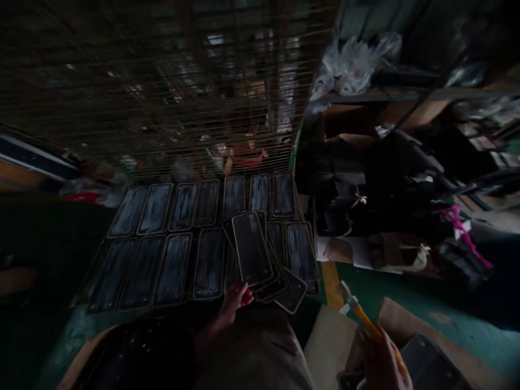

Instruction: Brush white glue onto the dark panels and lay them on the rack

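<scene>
My left hand [239, 298] has its fingers closed at the lower left corner of a dark rectangular panel [252, 249] with a pale rim. That panel lies on top of a fanned, uneven pile of similar panels [293, 292]. At the lower right, my right hand [384, 357] is wrapped round the yellow handle of what looks like a brush [363, 318]; its pale tip is blurred and points up and left. Two rows of dark panels with whitish streaks [174, 265] are laid out in front of me.
A wire rack [227, 108] rises behind the panels. To the right, a shelf [365, 97] carries clear plastic bags, with cardboard and dark bundles below. Near my right hand are a pale sheet [329, 341] and more dark panels [430, 363]. A dark round object [138, 352] sits at lower left.
</scene>
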A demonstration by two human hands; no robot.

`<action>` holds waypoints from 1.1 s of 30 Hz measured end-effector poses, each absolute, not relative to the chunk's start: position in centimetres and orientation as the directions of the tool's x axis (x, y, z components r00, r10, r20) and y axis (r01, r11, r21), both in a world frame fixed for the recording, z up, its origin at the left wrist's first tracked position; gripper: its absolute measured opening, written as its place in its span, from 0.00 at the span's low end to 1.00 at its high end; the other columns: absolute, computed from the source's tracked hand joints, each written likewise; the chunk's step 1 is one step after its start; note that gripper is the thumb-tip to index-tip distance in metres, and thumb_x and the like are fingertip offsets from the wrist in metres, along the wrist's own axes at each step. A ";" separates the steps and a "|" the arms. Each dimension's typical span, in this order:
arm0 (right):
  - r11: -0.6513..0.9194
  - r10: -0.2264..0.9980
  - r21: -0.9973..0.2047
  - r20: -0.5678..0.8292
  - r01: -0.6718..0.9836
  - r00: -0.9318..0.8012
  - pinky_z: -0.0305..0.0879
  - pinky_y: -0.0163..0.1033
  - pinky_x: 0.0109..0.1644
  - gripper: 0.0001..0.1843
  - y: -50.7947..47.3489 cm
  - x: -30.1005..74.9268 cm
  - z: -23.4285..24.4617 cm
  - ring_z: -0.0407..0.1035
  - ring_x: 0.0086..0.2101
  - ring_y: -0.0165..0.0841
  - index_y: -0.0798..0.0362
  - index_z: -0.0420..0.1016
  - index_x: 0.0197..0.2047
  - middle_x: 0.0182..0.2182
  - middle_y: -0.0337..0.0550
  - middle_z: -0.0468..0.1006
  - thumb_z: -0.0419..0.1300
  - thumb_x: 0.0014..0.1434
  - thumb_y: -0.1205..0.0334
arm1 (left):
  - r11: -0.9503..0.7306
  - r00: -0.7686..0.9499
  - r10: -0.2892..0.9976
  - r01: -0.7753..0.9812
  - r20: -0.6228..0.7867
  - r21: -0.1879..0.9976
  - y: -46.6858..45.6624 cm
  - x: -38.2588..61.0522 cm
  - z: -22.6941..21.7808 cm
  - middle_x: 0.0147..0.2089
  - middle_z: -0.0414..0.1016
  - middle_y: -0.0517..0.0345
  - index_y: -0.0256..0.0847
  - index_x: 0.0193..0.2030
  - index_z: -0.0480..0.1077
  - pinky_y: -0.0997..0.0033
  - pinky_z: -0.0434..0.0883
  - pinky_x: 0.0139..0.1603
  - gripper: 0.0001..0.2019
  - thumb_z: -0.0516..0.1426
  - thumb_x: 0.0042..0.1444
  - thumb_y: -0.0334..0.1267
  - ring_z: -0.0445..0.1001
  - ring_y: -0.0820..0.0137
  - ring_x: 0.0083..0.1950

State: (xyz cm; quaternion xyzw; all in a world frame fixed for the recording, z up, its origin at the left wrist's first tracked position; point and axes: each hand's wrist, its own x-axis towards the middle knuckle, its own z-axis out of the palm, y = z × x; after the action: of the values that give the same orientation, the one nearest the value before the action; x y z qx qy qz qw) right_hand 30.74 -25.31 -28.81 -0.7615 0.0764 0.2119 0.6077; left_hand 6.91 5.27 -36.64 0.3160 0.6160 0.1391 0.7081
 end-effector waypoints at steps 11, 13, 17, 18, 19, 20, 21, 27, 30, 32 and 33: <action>-0.197 0.936 -0.894 -0.050 0.403 0.347 0.75 0.39 0.40 0.17 6.5 30.4 -26.8 0.78 0.35 0.34 0.49 0.74 0.50 0.36 0.40 0.82 0.55 0.64 0.50 | 0.753 0.119 0.639 0.107 -0.760 0.649 5.2 6.9 -38.9 0.19 0.71 0.60 0.41 0.28 0.63 0.73 0.71 0.19 0.28 0.66 0.36 0.62 0.73 0.71 0.18; -0.114 0.970 -0.814 0.033 0.570 0.240 0.74 0.38 0.42 0.17 9.3 30.9 -27.4 0.77 0.37 0.33 0.47 0.73 0.52 0.42 0.40 0.81 0.53 0.66 0.51 | 0.754 0.124 0.638 0.102 -0.760 0.649 5.2 6.8 -38.9 0.20 0.72 0.59 0.41 0.28 0.63 0.71 0.71 0.21 0.27 0.66 0.37 0.62 0.74 0.70 0.19; 0.012 0.985 -0.690 0.134 0.724 0.111 0.72 0.38 0.44 0.17 14.0 32.0 -28.8 0.77 0.39 0.33 0.48 0.73 0.53 0.45 0.40 0.80 0.51 0.67 0.53 | 0.763 0.115 0.635 0.060 -0.764 0.643 5.2 6.7 -38.5 0.21 0.71 0.58 0.42 0.27 0.63 0.71 0.70 0.22 0.24 0.65 0.41 0.60 0.73 0.71 0.20; 0.031 0.985 -0.661 0.149 0.749 0.091 0.72 0.37 0.44 0.17 15.0 32.2 -29.1 0.77 0.40 0.33 0.48 0.73 0.53 0.45 0.40 0.80 0.51 0.67 0.53 | 0.766 0.111 0.633 0.052 -0.766 0.641 5.2 6.6 -38.5 0.21 0.71 0.58 0.42 0.27 0.63 0.71 0.70 0.22 0.23 0.65 0.42 0.59 0.73 0.71 0.20; 0.047 0.984 -0.630 0.161 0.775 0.071 0.72 0.37 0.44 0.16 15.9 32.3 -29.3 0.77 0.41 0.33 0.48 0.73 0.53 0.45 0.40 0.80 0.51 0.67 0.54 | 0.768 0.113 0.632 0.046 -0.767 0.639 5.3 6.5 -38.4 0.21 0.71 0.58 0.42 0.27 0.63 0.72 0.70 0.22 0.22 0.65 0.43 0.58 0.73 0.72 0.20; 0.058 0.984 -0.597 0.170 0.800 0.055 0.71 0.37 0.44 0.16 16.6 32.4 -29.6 0.76 0.41 0.34 0.48 0.74 0.53 0.45 0.40 0.80 0.52 0.67 0.54 | 0.767 0.120 0.632 0.040 -0.765 0.640 5.3 6.5 -38.4 0.21 0.71 0.58 0.42 0.26 0.63 0.73 0.70 0.22 0.22 0.65 0.44 0.57 0.72 0.72 0.20; 0.066 0.983 -0.566 0.177 0.822 0.043 0.71 0.36 0.43 0.16 17.3 32.4 -29.9 0.76 0.41 0.34 0.48 0.74 0.53 0.45 0.39 0.80 0.52 0.67 0.54 | 0.766 0.131 0.634 0.030 -0.763 0.642 5.4 6.4 -38.4 0.21 0.71 0.58 0.42 0.26 0.63 0.74 0.69 0.21 0.21 0.65 0.45 0.56 0.72 0.73 0.20; 0.084 0.986 -0.502 0.169 0.861 0.002 0.72 0.36 0.44 0.15 18.4 32.5 -31.3 0.77 0.40 0.34 0.48 0.74 0.52 0.44 0.40 0.81 0.53 0.67 0.56 | 0.758 0.135 0.648 -0.019 -0.750 0.652 5.4 6.3 -38.6 0.21 0.72 0.59 0.39 0.26 0.64 0.77 0.69 0.19 0.21 0.65 0.45 0.54 0.73 0.73 0.19; 0.111 0.989 -0.518 0.138 0.848 -0.046 0.72 0.38 0.47 0.14 16.3 32.2 -31.0 0.76 0.43 0.35 0.48 0.74 0.52 0.45 0.42 0.81 0.53 0.66 0.57 | 0.763 0.121 0.642 -0.005 -0.757 0.647 5.4 6.4 -38.4 0.21 0.72 0.60 0.37 0.27 0.65 0.76 0.70 0.20 0.22 0.64 0.45 0.56 0.73 0.73 0.19; 0.107 0.994 -0.522 0.084 0.846 -0.074 0.73 0.38 0.45 0.14 13.8 31.7 -30.4 0.77 0.41 0.34 0.48 0.74 0.52 0.45 0.42 0.81 0.53 0.67 0.58 | 0.766 0.113 0.639 -0.006 -0.761 0.642 5.4 6.4 -38.3 0.21 0.72 0.60 0.37 0.28 0.65 0.76 0.70 0.20 0.23 0.64 0.45 0.56 0.73 0.73 0.19; 0.102 0.995 -0.525 0.048 0.845 -0.090 0.74 0.37 0.44 0.14 12.1 31.3 -30.0 0.77 0.40 0.34 0.48 0.73 0.53 0.45 0.42 0.81 0.52 0.67 0.58 | 0.765 0.111 0.641 -0.013 -0.760 0.643 5.4 6.4 -38.2 0.20 0.72 0.60 0.37 0.28 0.65 0.76 0.70 0.20 0.23 0.65 0.45 0.56 0.73 0.73 0.19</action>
State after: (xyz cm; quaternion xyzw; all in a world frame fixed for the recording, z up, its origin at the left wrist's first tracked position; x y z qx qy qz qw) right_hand 31.35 12.13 -29.99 -0.6439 -0.7143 0.1859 0.2015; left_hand 6.44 5.41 -38.16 0.2511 0.6248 0.2329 0.7017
